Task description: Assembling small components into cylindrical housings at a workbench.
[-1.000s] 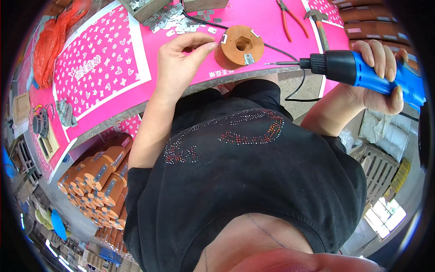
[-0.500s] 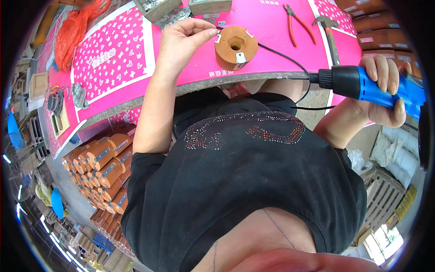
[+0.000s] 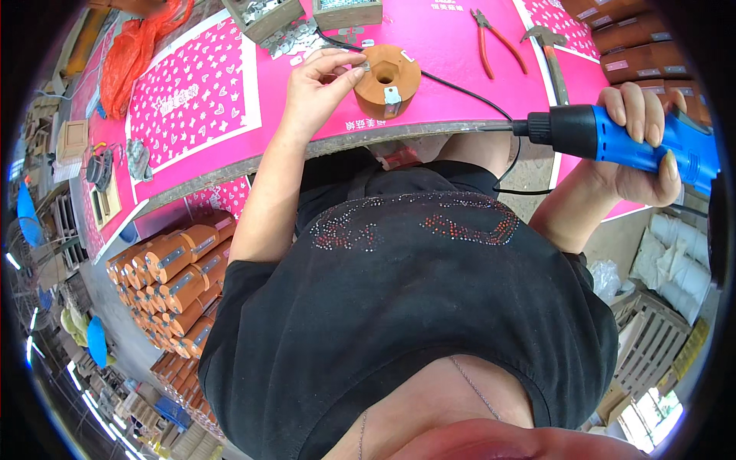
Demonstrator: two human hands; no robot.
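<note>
Left hand (image 3: 326, 88) pinches sm. metal clip at orange hexagonal block (image 3: 386, 78) on pink bench (image 3: 460, 92); right hand (image 3: 640, 146) grips blue power tool (image 3: 613, 134), tip pointing at block.

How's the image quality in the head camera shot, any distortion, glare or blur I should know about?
Head view: strong fisheye, so the pink table edge bows and a black rim rings the frame; daylight is even, soft shadows only; mild glare at the lower right; the left hand at the orange block and the right hand on the blue power tool look sharp.
</note>
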